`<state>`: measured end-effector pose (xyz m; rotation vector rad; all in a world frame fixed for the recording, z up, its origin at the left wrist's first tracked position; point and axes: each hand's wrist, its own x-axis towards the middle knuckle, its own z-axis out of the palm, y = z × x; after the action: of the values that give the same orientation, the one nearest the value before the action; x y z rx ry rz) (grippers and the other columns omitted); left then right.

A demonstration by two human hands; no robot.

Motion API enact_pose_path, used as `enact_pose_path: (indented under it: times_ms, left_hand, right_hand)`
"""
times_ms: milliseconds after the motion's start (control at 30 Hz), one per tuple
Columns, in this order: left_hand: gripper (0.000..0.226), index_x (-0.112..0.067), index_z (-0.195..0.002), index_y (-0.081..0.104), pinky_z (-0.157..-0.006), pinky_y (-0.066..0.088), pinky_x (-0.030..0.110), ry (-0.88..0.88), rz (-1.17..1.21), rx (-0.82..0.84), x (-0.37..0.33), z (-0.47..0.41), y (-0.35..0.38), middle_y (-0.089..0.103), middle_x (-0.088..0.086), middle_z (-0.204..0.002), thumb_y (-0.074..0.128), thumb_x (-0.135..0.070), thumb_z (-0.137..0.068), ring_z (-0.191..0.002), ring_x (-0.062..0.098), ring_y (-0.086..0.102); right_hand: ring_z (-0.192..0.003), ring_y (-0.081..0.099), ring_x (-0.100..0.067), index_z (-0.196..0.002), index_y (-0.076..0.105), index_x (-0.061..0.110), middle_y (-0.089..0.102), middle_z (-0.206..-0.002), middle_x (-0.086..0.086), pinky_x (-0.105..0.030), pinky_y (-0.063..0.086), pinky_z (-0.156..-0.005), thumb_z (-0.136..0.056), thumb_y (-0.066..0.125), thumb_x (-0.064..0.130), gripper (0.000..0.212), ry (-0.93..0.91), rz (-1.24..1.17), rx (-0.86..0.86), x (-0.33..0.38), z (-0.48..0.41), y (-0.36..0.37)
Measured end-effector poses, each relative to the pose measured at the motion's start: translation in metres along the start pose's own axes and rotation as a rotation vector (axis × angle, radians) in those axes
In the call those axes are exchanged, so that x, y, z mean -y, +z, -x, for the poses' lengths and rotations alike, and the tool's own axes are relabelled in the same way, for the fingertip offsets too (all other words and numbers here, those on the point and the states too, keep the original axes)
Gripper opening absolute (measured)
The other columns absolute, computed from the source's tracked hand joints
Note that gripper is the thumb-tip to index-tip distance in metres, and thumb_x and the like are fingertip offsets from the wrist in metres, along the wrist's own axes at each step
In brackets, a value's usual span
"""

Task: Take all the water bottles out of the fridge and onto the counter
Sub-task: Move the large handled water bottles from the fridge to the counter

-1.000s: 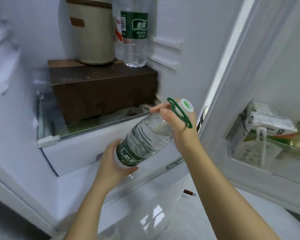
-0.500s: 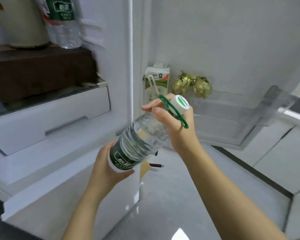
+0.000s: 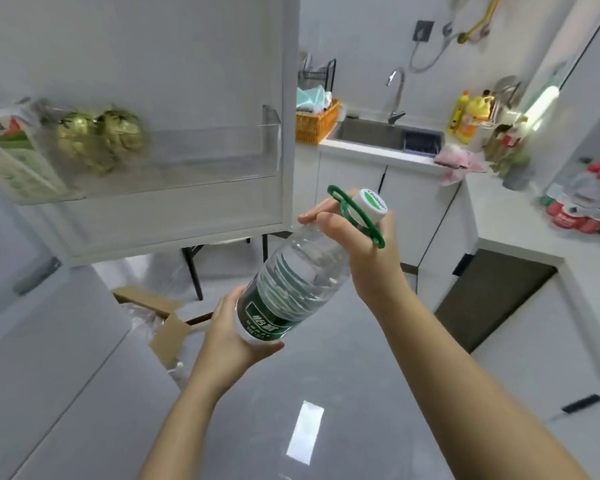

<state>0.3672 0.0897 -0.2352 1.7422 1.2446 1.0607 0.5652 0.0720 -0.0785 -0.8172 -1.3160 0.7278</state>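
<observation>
Right hand (image 3: 364, 251) was curled round the neck of the bottle (image 3: 291, 282), just under the cap (image 3: 371, 205); left hand (image 3: 232, 337) cupped its base. Bottle hung tilted in mid-air, beside the fridge door (image 3: 187, 220), well apart from the counter (image 3: 506, 216). Looked full, so judged heavy. Thin ribbed wall would likely dent under a squeeze, possibly slick from cold. Neck-and-base hold seemed soundest; green ring (image 3: 355, 216) doubtful.

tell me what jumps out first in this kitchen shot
A tilted clear water bottle is dead centre: the left hand cups its base, the right hand grips its neck by the green carry ring. Behind it on the left, the open fridge door holds two shiny gold packages; the white counter runs along the right.
</observation>
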Motion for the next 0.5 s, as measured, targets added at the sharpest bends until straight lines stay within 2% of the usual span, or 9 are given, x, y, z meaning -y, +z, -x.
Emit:
enact_pose_path:
  times_ms: [100,267,367,500]
  left_hand:
    - [0.098,-0.055,-0.126,0.042,-0.094,0.053,0.036,0.0,0.016,0.097,-0.008,-0.018,0.035,0.055,-0.023,-0.126,0.093,-0.041,-0.044,-0.117,0.0,0.054]
    - [0.092,-0.064,-0.116,0.041,-0.087,0.052,0.028,0.04,0.036,0.196,-0.02,-0.057,0.097,0.055,-0.03,-0.117,0.09,-0.045,-0.041,-0.11,-0.007,0.054]
    - [0.091,-0.058,-0.118,0.044,-0.088,0.055,0.034,0.055,0.069,0.275,-0.025,-0.09,0.137,0.057,-0.025,-0.117,0.091,-0.041,-0.042,-0.109,-0.001,0.057]
    - [0.092,-0.055,-0.122,0.043,-0.086,0.055,0.031,0.07,0.085,0.356,-0.031,-0.145,0.187,0.057,-0.022,-0.119,0.091,-0.043,-0.043,-0.11,0.0,0.057]
  right_hand:
    - [-0.086,0.07,-0.025,-0.083,0.068,-0.002,0.072,-0.083,-0.013,-0.029,0.054,-0.079,-0.081,0.061,0.005,0.01,0.0,0.042,-0.086,0.0,0.001,-0.041]
    - [-0.084,0.07,-0.023,-0.085,0.067,-0.008,0.072,-0.084,-0.017,-0.027,0.053,-0.077,-0.082,0.06,0.005,0.016,0.006,0.14,-0.202,-0.01,-0.008,-0.103]
    - [-0.084,0.07,-0.023,-0.085,0.067,-0.009,0.071,-0.083,-0.018,-0.027,0.054,-0.077,-0.081,0.06,0.006,0.018,0.029,0.185,-0.267,-0.021,-0.024,-0.139]
    - [-0.083,0.07,-0.021,-0.086,0.067,-0.013,0.071,-0.084,-0.022,-0.024,0.053,-0.077,-0.08,0.058,0.007,0.023,0.046,0.257,-0.34,-0.037,-0.058,-0.187]
